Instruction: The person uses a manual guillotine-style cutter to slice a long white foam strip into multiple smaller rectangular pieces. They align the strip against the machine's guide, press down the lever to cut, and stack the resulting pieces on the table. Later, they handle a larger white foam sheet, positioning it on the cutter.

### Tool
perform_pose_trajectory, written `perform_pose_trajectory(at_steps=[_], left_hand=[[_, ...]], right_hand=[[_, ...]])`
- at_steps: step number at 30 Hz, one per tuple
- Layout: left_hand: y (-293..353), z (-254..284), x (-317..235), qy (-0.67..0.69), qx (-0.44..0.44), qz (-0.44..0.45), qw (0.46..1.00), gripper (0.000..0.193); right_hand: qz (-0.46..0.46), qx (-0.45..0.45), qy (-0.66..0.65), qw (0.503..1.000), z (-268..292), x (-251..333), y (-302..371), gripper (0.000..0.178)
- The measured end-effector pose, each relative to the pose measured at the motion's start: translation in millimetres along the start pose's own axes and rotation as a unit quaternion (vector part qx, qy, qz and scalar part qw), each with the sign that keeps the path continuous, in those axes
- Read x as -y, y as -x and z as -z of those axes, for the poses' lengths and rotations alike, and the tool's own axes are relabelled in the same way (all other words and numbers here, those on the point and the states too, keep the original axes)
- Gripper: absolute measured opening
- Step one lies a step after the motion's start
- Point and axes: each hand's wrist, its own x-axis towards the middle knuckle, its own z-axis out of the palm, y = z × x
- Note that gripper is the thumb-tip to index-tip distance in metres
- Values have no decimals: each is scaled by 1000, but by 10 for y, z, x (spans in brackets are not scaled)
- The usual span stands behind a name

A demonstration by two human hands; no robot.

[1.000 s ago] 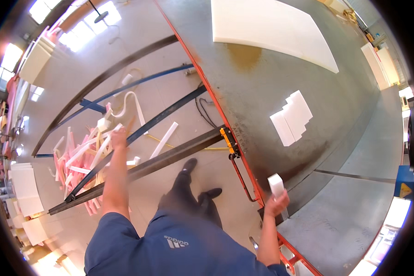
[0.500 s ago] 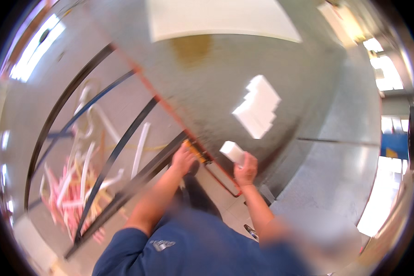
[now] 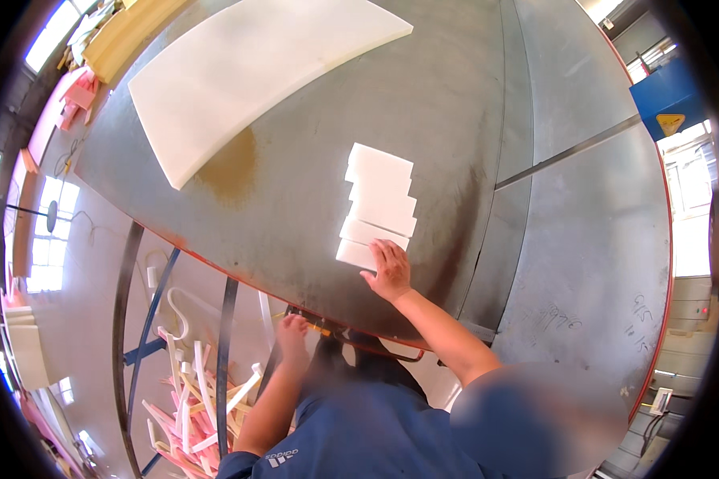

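A row of white foam blocks [image 3: 379,195] lies on the grey metal table [image 3: 295,191], their ends stepped unevenly. My right hand [image 3: 391,271] rests with outstretched fingers on the nearest white foam block [image 3: 355,254], its thumb spread to the side. That block lies against the row's near end. My left hand [image 3: 292,334] is at the table's near edge, beside a small yellow piece [image 3: 319,329] under the rim. Motion smears the left fingers, so their grip does not show clearly.
A large white foam sheet [image 3: 248,72] lies farther back on the table. Dark frame bars [image 3: 226,351] stand at left, with pink and white foam offcuts [image 3: 196,399] heaped on the floor beyond. A metal strip [image 3: 567,152] crosses the table's right part.
The white block in my right hand has gone from above the table's near edge to the row's near end, and the fingers have spread. My view has turned right.
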Motion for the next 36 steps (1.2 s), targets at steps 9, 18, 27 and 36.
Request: perform_pose_trajectory(at_steps=[9, 18, 27, 36], left_hand=[[340, -2005, -173, -2, 150, 80, 985, 54], [-543, -1655, -958, -100, 45, -115, 987, 61], [-391, -1874, -1114, -461, -153, -222, 845, 133], [-322, -2208, -1015, -554, -111, -292, 772, 153]], right_hand=[[-71, -17, 74, 995, -12, -1500, -1786, 81], [-215, 302, 48, 927, 113, -1168, -1650, 120], [-290, 162, 65, 941, -110, -471, -1144, 132], [-290, 207, 95, 930, -260, -501, -1267, 140]])
